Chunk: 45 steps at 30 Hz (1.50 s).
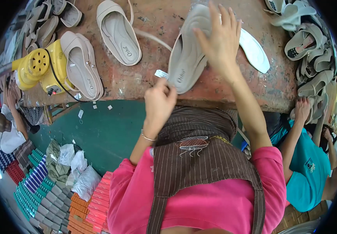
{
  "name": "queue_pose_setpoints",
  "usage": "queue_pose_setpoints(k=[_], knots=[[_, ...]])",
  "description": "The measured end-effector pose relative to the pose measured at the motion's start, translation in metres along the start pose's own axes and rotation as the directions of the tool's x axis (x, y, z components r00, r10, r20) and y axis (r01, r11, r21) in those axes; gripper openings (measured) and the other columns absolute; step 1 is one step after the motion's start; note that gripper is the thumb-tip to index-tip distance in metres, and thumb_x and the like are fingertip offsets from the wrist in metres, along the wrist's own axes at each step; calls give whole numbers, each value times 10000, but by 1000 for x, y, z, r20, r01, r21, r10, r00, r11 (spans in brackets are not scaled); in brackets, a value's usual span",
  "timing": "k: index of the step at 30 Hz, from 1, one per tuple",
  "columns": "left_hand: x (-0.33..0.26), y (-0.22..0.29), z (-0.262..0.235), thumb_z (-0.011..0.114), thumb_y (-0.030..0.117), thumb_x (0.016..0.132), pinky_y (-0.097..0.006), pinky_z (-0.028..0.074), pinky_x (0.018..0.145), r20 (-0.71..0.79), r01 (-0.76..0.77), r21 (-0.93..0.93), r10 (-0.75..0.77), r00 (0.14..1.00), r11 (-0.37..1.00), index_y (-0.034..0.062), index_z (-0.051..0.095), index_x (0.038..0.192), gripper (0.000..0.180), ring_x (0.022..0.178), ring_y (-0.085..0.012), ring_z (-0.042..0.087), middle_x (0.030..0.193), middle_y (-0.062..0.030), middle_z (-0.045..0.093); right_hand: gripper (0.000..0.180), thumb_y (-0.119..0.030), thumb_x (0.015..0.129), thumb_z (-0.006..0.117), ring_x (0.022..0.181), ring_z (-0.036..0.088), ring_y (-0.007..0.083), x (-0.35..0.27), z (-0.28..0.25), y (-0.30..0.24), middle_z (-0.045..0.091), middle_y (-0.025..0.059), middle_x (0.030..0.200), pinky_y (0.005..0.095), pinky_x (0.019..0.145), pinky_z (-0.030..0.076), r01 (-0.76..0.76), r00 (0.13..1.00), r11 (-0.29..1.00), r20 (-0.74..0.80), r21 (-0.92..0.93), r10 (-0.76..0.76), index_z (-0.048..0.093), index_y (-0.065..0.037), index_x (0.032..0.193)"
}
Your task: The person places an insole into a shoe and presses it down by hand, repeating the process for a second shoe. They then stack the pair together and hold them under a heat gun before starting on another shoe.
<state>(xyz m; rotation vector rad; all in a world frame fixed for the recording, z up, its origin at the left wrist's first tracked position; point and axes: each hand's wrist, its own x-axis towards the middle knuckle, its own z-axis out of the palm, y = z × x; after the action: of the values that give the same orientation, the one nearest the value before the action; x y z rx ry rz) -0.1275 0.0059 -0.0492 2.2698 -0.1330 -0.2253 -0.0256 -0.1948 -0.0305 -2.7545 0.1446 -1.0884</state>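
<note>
A beige sandal [172, 58] lies on the worn table in front of me, with a grey insole [186, 64] covering its inside. At the heel my left hand [160, 99] is closed, thumb and fingers pinching the edge. A small white label [161, 74] shows just above those fingers; whether they touch it I cannot tell. My right hand [221, 41] rests over the front part of the insole, fingers stretched and spread, its palm side hidden. Beside that hand lies a loose white insole [255, 52].
Left on the table [153, 23] are a single beige sandal [119, 35], a stacked pair [83, 66] and a yellow machine [51, 70] with a black cable. More sandals [312, 50] crowd the right edge, where a co-worker in teal [308, 171] sits. Bags [84, 179] and stacked boxes stand below left.
</note>
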Motion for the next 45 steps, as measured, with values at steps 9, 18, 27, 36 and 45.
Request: queue_pose_setpoints(k=[9, 18, 27, 36, 45], knots=[[-21, 37, 33, 706, 163, 769, -664, 230, 1098, 226, -472, 194, 429, 875, 860, -13, 531, 1300, 586, 1317, -433, 365, 1341, -251, 463, 382, -67, 780, 599, 1253, 516, 397, -63, -90, -15, 534, 247, 1332, 517, 1095, 365, 55, 746, 899, 581, 433, -326, 558, 25, 1149], [-21, 30, 51, 645, 226, 864, -617, 239, 1124, 282, -393, 286, 315, 906, 874, -54, 537, 1298, 528, 1384, -396, 330, 1387, -226, 471, 525, -99, 824, 535, 1271, 511, 343, -16, -14, -35, 556, 249, 1305, 512, 1178, 219, 15, 545, 996, 834, 91, -84, 494, 92, 1312], [-20, 34, 46, 676, 238, 827, -532, 272, 1141, 279, -413, 223, 348, 895, 883, -49, 507, 1310, 586, 1389, -371, 332, 1419, -212, 446, 269, -90, 822, 529, 1003, 618, 294, -23, -1, -29, 650, 164, 935, 510, 1165, 238, 275, 769, 958, 617, -85, -166, 591, 54, 1041], [-19, 34, 47, 654, 194, 823, -518, 302, 1123, 209, -437, 218, 396, 894, 873, -64, 563, 1216, 479, 1336, -377, 391, 1323, -211, 522, 417, -95, 845, 488, 1101, 605, 361, -35, -1, -28, 632, 254, 1121, 558, 1170, 160, 247, 709, 966, 695, -82, -122, 549, 139, 1184], [-14, 30, 49, 700, 179, 822, -486, 387, 1052, 225, -474, 265, 424, 877, 840, -59, 468, 1362, 634, 1357, -409, 383, 1381, -241, 482, 245, -107, 837, 532, 910, 682, 290, -6, 17, -30, 691, 145, 888, 577, 1172, 100, 282, 494, 956, 867, -83, -70, 693, 2, 985]])
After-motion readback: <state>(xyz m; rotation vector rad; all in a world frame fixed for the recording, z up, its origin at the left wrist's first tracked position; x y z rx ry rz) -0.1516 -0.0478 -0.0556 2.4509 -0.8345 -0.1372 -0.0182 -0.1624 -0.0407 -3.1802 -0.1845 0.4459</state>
